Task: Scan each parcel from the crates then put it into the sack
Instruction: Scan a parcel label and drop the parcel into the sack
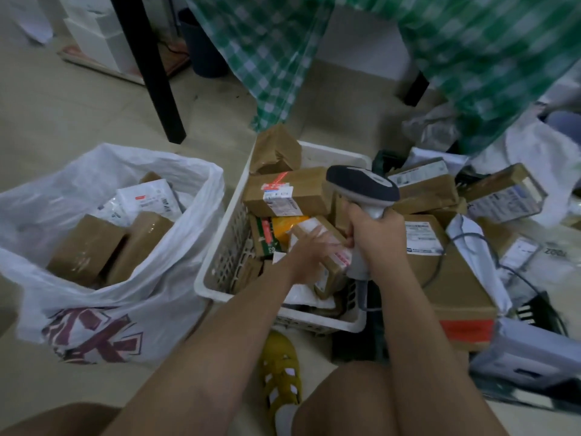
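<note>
A white plastic crate (220, 262) in the middle holds several brown taped parcels. My left hand (309, 250) reaches into it and lies, fingers fairly straight, on a small brown parcel (333, 265) with a white label and red tape; the hand is motion-blurred. My right hand (374, 234) grips the handle of a grey and dark handheld scanner (361, 187), held above the crate with its head facing the far side. To the left stands an open white plastic sack (125, 309) with several brown boxes and white mailers inside.
A large flat cardboard box (456, 287) and more labelled parcels pile up to the right, with the scanner cable (440, 265) trailing over them. A black table leg (154, 77) and a green checked cloth (471, 58) hang behind. My yellow shoe (281, 372) is below the crate.
</note>
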`<action>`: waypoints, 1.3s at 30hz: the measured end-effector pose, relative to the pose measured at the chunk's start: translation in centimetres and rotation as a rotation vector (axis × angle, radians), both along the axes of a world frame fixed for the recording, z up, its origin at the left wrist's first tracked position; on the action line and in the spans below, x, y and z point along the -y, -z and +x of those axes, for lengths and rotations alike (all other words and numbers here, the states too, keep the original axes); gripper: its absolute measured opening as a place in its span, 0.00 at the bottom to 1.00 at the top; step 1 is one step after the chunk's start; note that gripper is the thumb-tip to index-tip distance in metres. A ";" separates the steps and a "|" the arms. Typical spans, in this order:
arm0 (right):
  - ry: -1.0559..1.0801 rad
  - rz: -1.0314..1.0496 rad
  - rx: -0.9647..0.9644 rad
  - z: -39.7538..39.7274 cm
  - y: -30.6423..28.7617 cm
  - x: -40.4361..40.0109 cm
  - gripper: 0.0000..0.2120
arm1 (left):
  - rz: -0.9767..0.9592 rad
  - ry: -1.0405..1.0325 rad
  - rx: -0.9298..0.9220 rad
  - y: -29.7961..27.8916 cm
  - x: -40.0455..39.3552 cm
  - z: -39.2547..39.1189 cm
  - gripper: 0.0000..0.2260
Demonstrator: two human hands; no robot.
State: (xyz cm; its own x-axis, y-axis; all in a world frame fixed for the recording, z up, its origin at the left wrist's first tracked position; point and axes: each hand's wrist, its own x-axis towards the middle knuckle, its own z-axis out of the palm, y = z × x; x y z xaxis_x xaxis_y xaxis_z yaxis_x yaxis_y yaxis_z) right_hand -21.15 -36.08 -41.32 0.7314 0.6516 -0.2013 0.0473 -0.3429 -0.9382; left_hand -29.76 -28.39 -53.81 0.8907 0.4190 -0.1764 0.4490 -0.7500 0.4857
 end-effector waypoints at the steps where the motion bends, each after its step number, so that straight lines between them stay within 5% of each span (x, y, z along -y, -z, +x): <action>1: 0.008 0.011 -0.006 0.3 0.0 0.1 0.12 | -0.016 0.061 -0.100 0.2 0.0 0.8 0.32; 5: 0.027 0.053 -0.021 1.0 -0.3 0.2 0.12 | -0.021 0.147 -0.290 -0.1 -0.9 2.8 0.41; 10: 0.066 0.080 -0.080 2.3 -0.3 0.4 0.12 | 0.323 0.243 -0.445 -1.0 -2.2 4.1 0.49; 13: 0.082 0.079 -0.108 2.8 -0.1 0.4 0.11 | 0.381 0.205 -0.387 -0.2 -2.7 3.7 0.52; 22: 0.081 0.123 -0.079 1.1 -0.4 0.0 0.12 | -0.226 -0.572 0.208 -5.1 -4.2 -4.5 0.45; 29: 0.055 0.180 -0.214 -4.1 -1.1 -1.8 0.06 | -0.665 -0.959 0.538 -11.3 -3.6 -12.5 0.21; 33: -0.012 0.243 -0.238 -7.4 -1.2 -2.9 0.13 | -0.719 -1.132 0.670 -12.3 -2.5 -15.9 0.33; 39: -0.177 0.119 -0.262 -10.4 -0.2 -3.4 0.09 | -0.832 -1.139 0.655 -10.8 -1.2 -19.3 0.33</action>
